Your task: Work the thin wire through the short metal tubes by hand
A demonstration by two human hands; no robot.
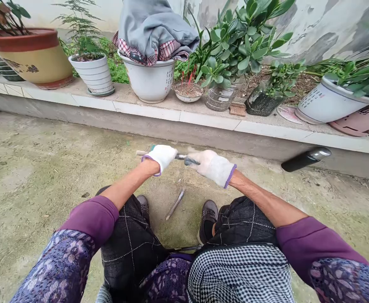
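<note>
My left hand (163, 156), in a white knit glove with a purple cuff, is closed around a thin stick-like rod (181, 156). The rod's pale, wood-coloured end sticks out to the left, and a dark, shiny stretch shows between my hands. A bit of green shows by the left glove. My right hand (210, 164), gloved alike and slightly blurred, closes on the rod's other end; something dark grey shows at its fingers, and I cannot make out what. On the ground between my shoes lies a short greyish stick (175, 203).
A low tiled ledge (146, 110) runs across ahead, bearing potted plants and a white pot (148, 80) draped with grey cloth (159, 29). A black bottle (306, 159) leans against the ledge at right. A checked cloth (241, 269) covers part of my lap.
</note>
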